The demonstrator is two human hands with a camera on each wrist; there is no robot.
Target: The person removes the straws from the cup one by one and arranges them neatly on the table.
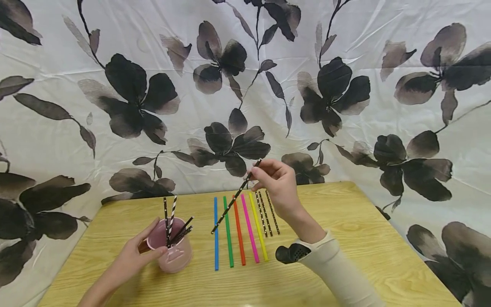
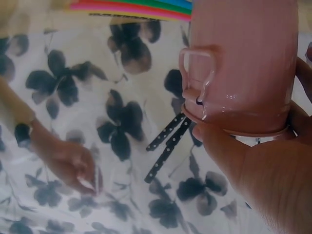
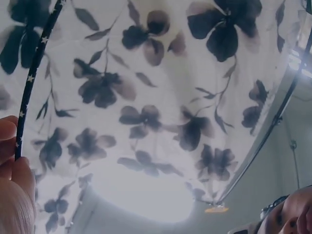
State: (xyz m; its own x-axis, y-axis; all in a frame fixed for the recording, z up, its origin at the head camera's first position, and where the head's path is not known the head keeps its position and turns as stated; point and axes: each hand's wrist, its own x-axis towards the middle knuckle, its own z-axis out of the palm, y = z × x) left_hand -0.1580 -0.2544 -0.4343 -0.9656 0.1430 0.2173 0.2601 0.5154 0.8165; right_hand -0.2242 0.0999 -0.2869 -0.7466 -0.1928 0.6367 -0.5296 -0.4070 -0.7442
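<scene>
My left hand [image 1: 128,258] grips a pink cup [image 1: 179,261] by its side, thumb at the rim; the cup stands on the table's left part. Inside it lean several black-and-white patterned straws [image 1: 173,209], and two dotted straws [image 2: 168,151] stick out past the rim in the left wrist view. Above the table's middle, my right hand [image 1: 279,187] pinches the upper end of a black straw with white stars [image 3: 30,78]. That straw slants down to the left over a row of plain straws: blue [image 1: 216,243], green [image 1: 229,238], red [image 1: 239,238], pink [image 1: 251,238] and yellow [image 1: 261,238].
Right of the yellow straw lie three black patterned straws [image 1: 271,213], side by side. Everything rests on a light wooden table [image 1: 368,256]. A white cloth with dark flowers [image 1: 284,115] hangs behind the table's far edge.
</scene>
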